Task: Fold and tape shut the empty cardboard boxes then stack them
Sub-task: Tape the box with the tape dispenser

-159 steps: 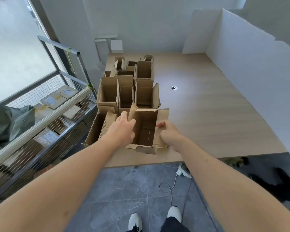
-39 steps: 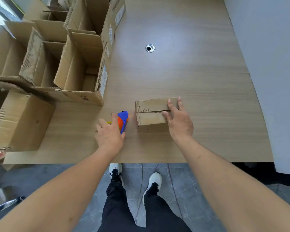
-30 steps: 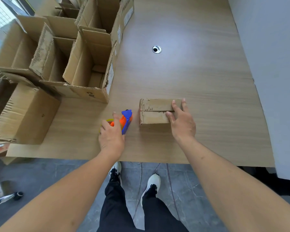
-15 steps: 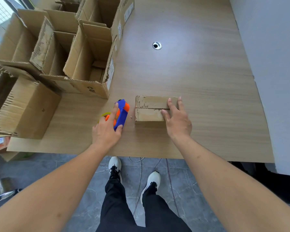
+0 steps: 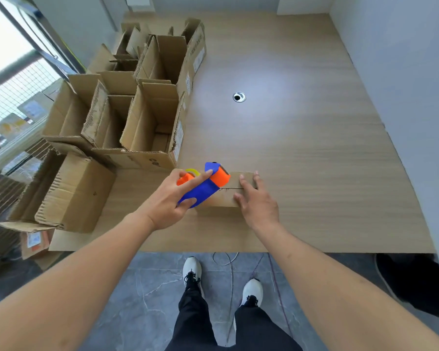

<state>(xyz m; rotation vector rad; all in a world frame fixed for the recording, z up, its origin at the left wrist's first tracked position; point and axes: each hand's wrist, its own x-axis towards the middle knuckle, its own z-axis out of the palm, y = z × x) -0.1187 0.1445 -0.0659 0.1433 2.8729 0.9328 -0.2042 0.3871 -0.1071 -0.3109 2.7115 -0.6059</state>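
I see a blue and orange tape dispenser [image 5: 205,184] with a yellowish roll. Brown cardboard box [image 5: 230,196], brown open boxes [image 5: 147,122], light woodgrain surface [image 5: 302,148], grey marbled floor [image 5: 147,287], white shoes [image 5: 192,271], black trousers [image 5: 195,323].

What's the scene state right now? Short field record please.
surface: wooden table
box in work: small folded box, flaps closed, seam untaped as far as visible
left hand: holds blue and orange tape dispenser over the box's left end
right hand: fingers flat on the box's right end, pressing the flaps down
other boxes: open boxes clustered at the table's left
table hole: round grommet, beyond the folded box
stacked: nothing visible yet
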